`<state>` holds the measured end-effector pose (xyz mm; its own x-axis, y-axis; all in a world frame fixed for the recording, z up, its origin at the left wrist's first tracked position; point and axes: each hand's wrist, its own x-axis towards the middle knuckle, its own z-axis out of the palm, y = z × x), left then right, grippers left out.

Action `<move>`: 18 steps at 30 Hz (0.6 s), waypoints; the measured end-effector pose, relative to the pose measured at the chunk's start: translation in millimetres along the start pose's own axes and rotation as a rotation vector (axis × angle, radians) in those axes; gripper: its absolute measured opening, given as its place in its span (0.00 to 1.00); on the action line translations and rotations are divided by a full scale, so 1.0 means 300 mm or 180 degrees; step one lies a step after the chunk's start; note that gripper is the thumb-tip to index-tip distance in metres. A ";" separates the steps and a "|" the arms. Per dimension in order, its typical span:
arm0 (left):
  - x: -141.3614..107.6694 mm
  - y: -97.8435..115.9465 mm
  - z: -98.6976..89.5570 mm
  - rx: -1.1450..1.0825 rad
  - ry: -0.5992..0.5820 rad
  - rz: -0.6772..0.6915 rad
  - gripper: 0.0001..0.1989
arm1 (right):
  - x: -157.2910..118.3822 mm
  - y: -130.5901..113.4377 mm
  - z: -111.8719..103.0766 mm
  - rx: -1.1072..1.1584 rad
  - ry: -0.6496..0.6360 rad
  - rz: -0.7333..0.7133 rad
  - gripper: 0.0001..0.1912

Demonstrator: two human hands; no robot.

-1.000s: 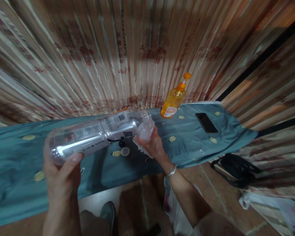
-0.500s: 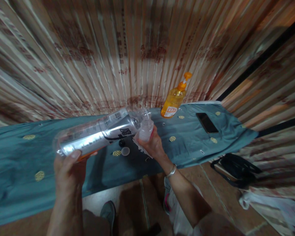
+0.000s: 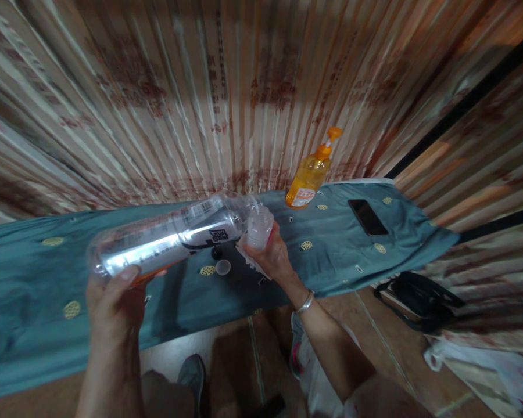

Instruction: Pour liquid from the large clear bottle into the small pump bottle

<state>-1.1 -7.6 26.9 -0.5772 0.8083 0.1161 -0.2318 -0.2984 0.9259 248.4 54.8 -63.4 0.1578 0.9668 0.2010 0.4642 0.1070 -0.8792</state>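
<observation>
My left hand (image 3: 117, 296) grips the lower end of a large clear bottle (image 3: 169, 235) with a silver label, tilted nearly on its side above the cloth. Its neck points right, at the mouth of a small translucent bottle (image 3: 258, 227). My right hand (image 3: 271, 251) is wrapped round that small bottle, along with something white and crumpled (image 3: 249, 261) that hangs under the fingers. On the cloth below the large bottle lie a black cap (image 3: 217, 253) and a round translucent lid (image 3: 222, 267). Whether liquid passes between the bottles cannot be made out.
A green cloth (image 3: 261, 302) covers the narrow table. An orange pump bottle (image 3: 308, 177) stands at its back edge, by the curtain (image 3: 178, 104). A dark phone (image 3: 368, 217) lies to the right. On the floor are a black bag (image 3: 421, 299) and a whitish plastic bag (image 3: 492, 366).
My left hand and the large bottle have shifted slightly left, and the bottle's label has turned a little. My right hand has hardly moved.
</observation>
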 end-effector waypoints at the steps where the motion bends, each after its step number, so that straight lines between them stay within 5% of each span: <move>1: 0.000 0.001 -0.001 0.0016 0.0004 -0.0009 0.29 | 0.000 -0.001 0.000 -0.0014 0.0008 0.0015 0.41; 18: -0.001 0.018 0.007 0.0014 -0.0063 0.0163 0.28 | -0.001 0.015 0.006 -0.0011 0.0046 -0.0139 0.38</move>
<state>-0.6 -8.5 32.4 -0.5727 0.8019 0.1705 -0.1988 -0.3376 0.9201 248.8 55.4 -68.1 0.1499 0.9578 0.2453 0.4740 0.1481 -0.8680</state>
